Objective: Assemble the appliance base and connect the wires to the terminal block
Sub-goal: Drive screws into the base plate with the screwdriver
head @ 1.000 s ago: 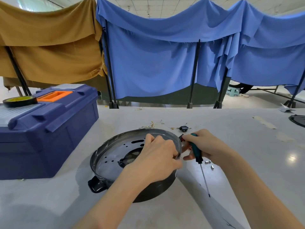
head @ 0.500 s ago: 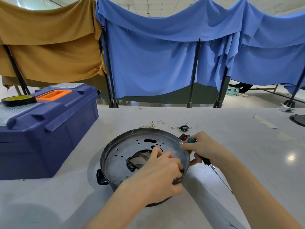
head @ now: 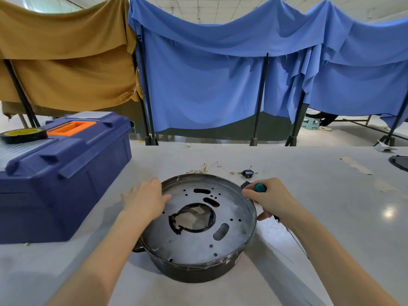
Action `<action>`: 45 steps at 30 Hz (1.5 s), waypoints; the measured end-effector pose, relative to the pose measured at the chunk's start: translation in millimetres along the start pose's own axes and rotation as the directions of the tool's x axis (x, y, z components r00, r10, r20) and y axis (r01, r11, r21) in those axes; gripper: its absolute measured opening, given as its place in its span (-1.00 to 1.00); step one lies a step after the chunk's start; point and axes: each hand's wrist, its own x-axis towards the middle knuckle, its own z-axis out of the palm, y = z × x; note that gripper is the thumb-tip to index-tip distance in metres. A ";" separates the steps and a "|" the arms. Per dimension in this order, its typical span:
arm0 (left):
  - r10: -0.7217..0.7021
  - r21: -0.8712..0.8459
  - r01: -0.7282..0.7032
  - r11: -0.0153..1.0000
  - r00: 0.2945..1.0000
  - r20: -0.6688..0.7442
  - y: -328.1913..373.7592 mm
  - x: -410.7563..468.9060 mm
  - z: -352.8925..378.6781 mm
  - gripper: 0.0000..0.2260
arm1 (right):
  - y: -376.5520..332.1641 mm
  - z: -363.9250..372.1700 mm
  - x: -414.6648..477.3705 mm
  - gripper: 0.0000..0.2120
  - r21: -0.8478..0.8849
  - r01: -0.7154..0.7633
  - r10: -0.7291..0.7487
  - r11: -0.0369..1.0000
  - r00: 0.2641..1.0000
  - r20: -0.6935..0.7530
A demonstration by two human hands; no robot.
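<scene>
Our left hand (head: 145, 200) is blurred at ten o'clock of the appliance base (head: 194, 246); at two o'clock our right hand (head: 268, 200) hides most of the screwdriver (head: 260, 187).

Grey table (head: 320, 206): toolbox (head: 66, 184), appliance base (head: 234, 208), wires (head: 206, 168).

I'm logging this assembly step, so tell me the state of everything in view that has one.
Round dark metal appliance base: on the table, holed plate up.
Left hand: fingers straight, at the base's left rim.
Right hand: grips the teal-handled screwdriver.
Blue plastic toolbox: lid closed, tape roll on top.
Thin loose wires: lying unconnected beyond the base.
</scene>
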 end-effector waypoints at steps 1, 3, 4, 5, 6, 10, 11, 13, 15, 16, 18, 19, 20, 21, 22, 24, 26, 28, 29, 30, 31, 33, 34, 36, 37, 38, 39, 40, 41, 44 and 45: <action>-0.005 -0.038 0.005 0.999 1.000 0.012 -3.7 3.0 3.4 -0.77 | 0.0 -0.3 0.1 -0.86 -0.016 -0.008 0.008 1.000 1.000 0.013; 0.002 -0.128 -0.002 0.992 1.000 0.000 -8.2 7.8 10.1 -0.79 | 0.4 -2.8 0.8 -0.75 -0.064 -0.028 0.030 0.998 0.999 0.044; 0.006 -0.158 -0.009 0.987 1.000 -0.015 -9.7 10.1 12.1 -0.82 | 0.3 -5.1 1.1 -0.70 -0.101 -0.033 0.039 0.994 0.998 0.053; 0.014 -0.175 -0.018 0.984 1.000 -0.020 -11.0 12.2 12.7 -0.85 | -0.2 -8.3 1.2 -0.67 -0.141 -0.038 0.048 0.989 0.997 0.062; 0.030 -0.183 -0.033 0.983 0.999 -0.019 -12.1 13.9 12.4 -0.87 | -0.9 -12.4 0.9 -0.67 -0.182 -0.043 0.059 0.982 0.995 0.082; 0.113 -0.189 -0.109 0.976 0.994 0.006 -14.1 17.0 7.3 -0.79 | -5.8 -29.7 -0.9 -0.58 -0.260 -0.056 0.127 0.964 0.955 0.267; 0.138 -0.191 -0.133 0.972 0.990 0.010 -12.7 17.3 6.8 -0.79 | -6.0 -31.3 -1.0 -0.53 -0.271 -0.052 0.137 0.961 0.943 0.304; 0.189 -0.183 -0.184 0.966 0.982 0.009 -7.4 16.7 6.1 -0.82 | -4.9 -28.9 -1.2 -0.52 -0.274 -0.023 0.109 0.962 0.947 0.304; 0.248 -0.192 -0.243 0.951 0.969 0.002 0.1 16.1 6.2 -0.89 | -2.8 -22.2 -1.3 -0.62 -0.247 0.020 0.043 0.969 0.968 0.249; 0.279 -0.199 -0.273 0.941 0.960 0.003 4.4 15.6 5.7 -0.93 | -2.3 -18.4 -1.6 -0.66 -0.227 0.036 0.019 0.973 0.972 0.236; 0.334 -0.205 -0.325 0.923 0.943 0.010 12.8 14.9 5.6 -0.92 | -2.4 -11.2 -3.3 -0.70 -0.229 0.059 -0.004 0.972 0.972 0.236; 0.348 -0.205 -0.339 0.918 0.938 0.008 16.9 14.5 6.1 -0.85 | -2.5 -8.2 -4.1 -0.72 -0.257 0.071 -0.008 0.964 0.972 0.235; 0.348 -0.201 -0.339 0.919 0.937 0.008 20.2 13.9 6.2 -0.75 | -1.9 -5.9 -4.1 -0.73 -0.284 0.077 -0.010 0.956 0.973 0.230; 0.337 -0.193 -0.328 0.925 0.942 0.011 22.7 13.6 6.2 -0.67 | -1.3 -4.2 -3.7 -0.73 -0.300 0.076 -0.008 0.951 0.976 0.219; 0.314 -0.167 -0.306 0.937 0.949 0.023 24.0 13.1 6.1 -0.59 | -0.3 -2.8 -3.1 -0.73 -0.304 0.067 -0.003 0.950 0.979 0.205; 0.240 -0.047 -0.237 0.970 0.969 0.064 23.5 12.4 3.1 -0.52 | 0.9 -1.0 -1.3 -0.73 -0.304 0.044 0.008 0.952 0.986 0.168; 0.171 0.071 -0.178 0.981 0.981 0.095 21.3 11.9 -0.6 -0.51 | 2.1 -1.1 1.2 -0.69 -0.300 0.016 0.021 0.954 0.992 0.121; 0.137 0.115 -0.150 0.982 0.984 0.112 20.6 9.3 -3.2 -0.53 | 2.4 -1.7 2.1 -0.67 -0.299 0.004 0.027 0.954 0.994 0.102; 0.131 0.117 -0.145 0.982 0.984 0.121 20.9 7.9 -3.1 -0.57 | 2.1 -1.9 1.8 -0.67 -0.303 0.006 0.027 0.953 0.994 0.104; 0.130 0.106 -0.145 0.984 0.982 0.137 21.2 7.0 -2.1 -0.64 | 1.8 -2.0 1.2 -0.67 -0.312 0.009 0.027 0.950 0.993 0.111; 0.132 0.082 -0.146 0.986 0.979 0.154 21.6 6.8 -1.2 -0.68 | 1.0 -2.0 0.4 -0.67 -0.320 0.014 0.025 0.947 0.993 0.117; 0.139 0.030 -0.146 0.989 0.974 0.177 20.8 6.7 -1.0 -0.69 | -0.3 -1.9 -1.1 -0.67 -0.326 0.021 0.021 0.945 0.992 0.126; 0.140 0.014 -0.145 0.989 0.974 0.177 19.8 6.6 -1.8 -0.68 | -0.4 -2.0 -1.4 -0.67 -0.321 0.026 0.016 0.947 0.992 0.129; 0.139 0.004 -0.141 0.990 0.976 0.167 17.4 6.4 -3.8 -0.66 | 0.0 -2.1 -1.2 -0.69 -0.306 0.038 0.004 0.951 0.991 0.134; 0.132 0.003 -0.134 0.991 0.978 0.162 15.9 6.0 -4.5 -0.65 | 0.1 -1.6 -1.4 -0.70 -0.301 0.042 0.000 0.953 0.990 0.138; 0.122 0.004 -0.124 0.992 0.980 0.154 14.3 5.9 -4.9 -0.65 | -0.1 -0.9 -2.0 -0.71 -0.298 0.046 -0.003 0.954 0.990 0.144; 0.115 0.006 -0.117 0.993 0.983 0.141 12.8 5.7 -4.9 -0.67 | -0.4 0.0 -2.6 -0.72 -0.295 0.049 -0.004 0.954 0.989 0.150; 0.108 0.016 -0.111 0.994 0.986 0.129 11.5 4.9 -5.4 -0.68 | -0.8 1.1 -3.0 -0.71 -0.289 0.052 -0.007 0.956 0.988 0.154; 0.105 0.030 -0.109 0.994 0.987 0.119 10.4 3.9 -5.8 -0.68 | -1.0 2.2 -3.0 -0.70 -0.279 0.056 -0.012 0.959 0.988 0.156; 0.100 0.061 -0.107 0.992 0.989 0.108 8.2 2.1 -6.1 -0.68 | -2.2 4.5 -2.8 -0.65 -0.266 0.077 -0.033 0.961 0.986 0.164; 0.103 0.053 -0.110 0.993 0.988 0.111 8.0 1.8 -6.0 -0.71 | -2.7 5.0 -2.9 -0.64 -0.270 0.080 -0.034 0.959 0.985 0.168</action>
